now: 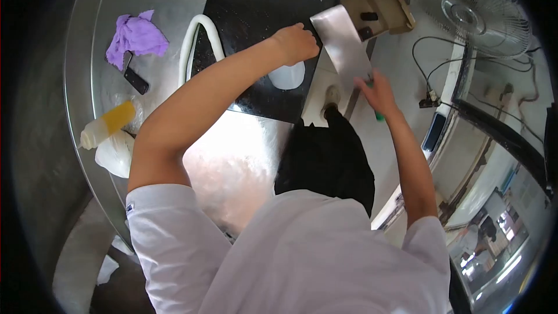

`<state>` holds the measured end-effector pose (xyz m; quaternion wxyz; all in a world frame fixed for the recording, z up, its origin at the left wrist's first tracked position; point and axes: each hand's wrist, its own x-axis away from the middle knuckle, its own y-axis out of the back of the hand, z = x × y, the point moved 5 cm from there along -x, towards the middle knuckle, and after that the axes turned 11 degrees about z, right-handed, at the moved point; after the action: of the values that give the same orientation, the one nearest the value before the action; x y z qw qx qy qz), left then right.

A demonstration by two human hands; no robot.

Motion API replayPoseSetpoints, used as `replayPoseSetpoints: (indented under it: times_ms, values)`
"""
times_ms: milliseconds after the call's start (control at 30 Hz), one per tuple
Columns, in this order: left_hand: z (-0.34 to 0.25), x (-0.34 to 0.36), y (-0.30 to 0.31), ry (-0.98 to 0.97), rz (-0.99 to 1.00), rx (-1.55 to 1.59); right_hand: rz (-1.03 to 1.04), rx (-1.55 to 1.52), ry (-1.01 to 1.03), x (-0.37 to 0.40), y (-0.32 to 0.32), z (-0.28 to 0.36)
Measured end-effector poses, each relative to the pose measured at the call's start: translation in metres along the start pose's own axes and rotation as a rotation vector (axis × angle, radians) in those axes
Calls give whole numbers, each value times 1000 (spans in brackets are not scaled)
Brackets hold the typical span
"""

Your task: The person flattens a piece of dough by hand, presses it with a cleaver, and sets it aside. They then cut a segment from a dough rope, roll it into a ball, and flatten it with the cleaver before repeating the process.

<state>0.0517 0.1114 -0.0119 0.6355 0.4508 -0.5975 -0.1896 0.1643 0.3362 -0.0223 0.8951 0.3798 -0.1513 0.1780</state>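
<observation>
My right hand (381,94) is closed on the green handle of a cleaver (344,43). Its broad metal blade points up and to the left, out past the counter's edge. My left hand (297,43) is curled into a fist beside the blade, over the edge of the black counter surface (256,0); what its fingers hold, if anything, is hidden. Below that fist lies a pale, translucent rounded thing (288,75), partly covered by my forearm. A white hose (200,20) arches up next to the same forearm.
On the steel counter at left are a purple cloth (139,35), a black-handled tool (136,81), a bottle of yellow liquid (113,122) and a white plastic bag (115,154). A cardboard box (383,6), a fan (465,14) and cables are to the right.
</observation>
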Motion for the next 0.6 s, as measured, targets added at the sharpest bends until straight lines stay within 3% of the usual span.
replayPoseSetpoints:
  times_ms: [67,133,200,267,333,367,400,467,533,600]
  values:
    - [-5,5,6,-48,-98,-54,-36,-27,155,-50,7,26]
    - [-5,9,13,-56,-122,-23,-41,45,138,-87,-11,39]
    - [-10,16,16,-77,113,-34,142,-11,41,-91,-60,38]
    - [-13,34,26,-81,66,117,271,-139,193,-54,-94,59]
    - [-16,52,39,-94,-34,266,321,-43,264,-23,-111,55]
    - [-14,60,50,-60,83,329,375,40,205,-5,-111,59]
    - [-11,66,51,-47,75,328,428,122,144,12,-110,63]
    - [13,75,53,-5,-76,636,473,99,52,26,-101,51]
    - [41,74,36,11,-149,707,476,41,57,23,-84,37]
    - [79,70,19,53,-466,850,485,-37,70,1,-66,29]
